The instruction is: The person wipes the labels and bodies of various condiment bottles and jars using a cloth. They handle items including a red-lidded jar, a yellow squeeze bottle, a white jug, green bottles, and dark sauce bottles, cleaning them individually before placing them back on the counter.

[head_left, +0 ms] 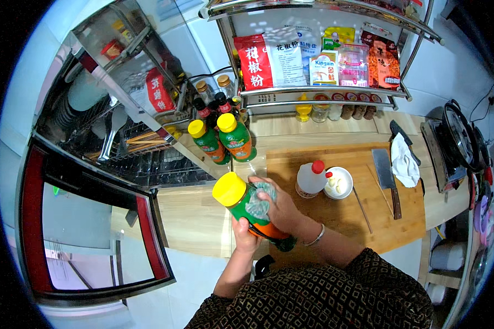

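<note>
My left hand (245, 237) is closed round the lower side of a green plastic bottle with a yellow cap and an orange label (241, 209). A crumpled grey-green cloth or scrubbing pad (261, 200) is pressed against the bottle's side by my right hand (282, 209), which wears a bangle at the wrist. Two similar yellow-capped bottles, one at the left (208, 143) and one at the right (236, 140), stand just beyond. To the right, a translucent red-capped bottle (310, 181) stands beside a white bowl of peeled garlic cloves (338, 183).
A wooden cutting board (325, 230) carries a cleaver (385, 172) and chopsticks. A white cloth (404, 160) lies at its upper right. Seasoning packets (271, 61) fill a metal rack above small jars (320, 111). An open cabinet with a dish rack (148, 144) is at left.
</note>
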Demonstrator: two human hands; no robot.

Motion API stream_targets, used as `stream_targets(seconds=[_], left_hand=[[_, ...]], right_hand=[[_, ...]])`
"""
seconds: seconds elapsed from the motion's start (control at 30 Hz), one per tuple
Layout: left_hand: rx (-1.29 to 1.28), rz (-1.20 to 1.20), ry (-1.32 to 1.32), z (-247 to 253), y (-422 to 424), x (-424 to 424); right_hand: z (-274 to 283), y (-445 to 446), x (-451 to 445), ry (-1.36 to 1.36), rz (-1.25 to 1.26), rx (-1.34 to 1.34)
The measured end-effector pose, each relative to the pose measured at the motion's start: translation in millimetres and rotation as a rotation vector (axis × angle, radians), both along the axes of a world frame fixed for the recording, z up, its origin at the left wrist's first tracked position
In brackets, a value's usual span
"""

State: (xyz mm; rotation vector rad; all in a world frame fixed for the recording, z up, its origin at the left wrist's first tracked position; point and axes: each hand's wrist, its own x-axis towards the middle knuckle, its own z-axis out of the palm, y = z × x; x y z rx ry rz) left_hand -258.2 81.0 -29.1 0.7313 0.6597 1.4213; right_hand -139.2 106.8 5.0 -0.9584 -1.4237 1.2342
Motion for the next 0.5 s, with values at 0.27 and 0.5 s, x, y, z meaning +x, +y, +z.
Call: stream_targets(seconds=[0.27,0.5], left_hand=[[0.140,0.011,0.254,18.9,-25.8,-2.4],[0.410,-0.115,0.651,25.0,-58.6,-1.1]], right_hand=[[-3.3,-61.9,2.1,-0.101,-0.099,0.315],[45.4,-53.8,36.9,0.446,0.139,0.004]])
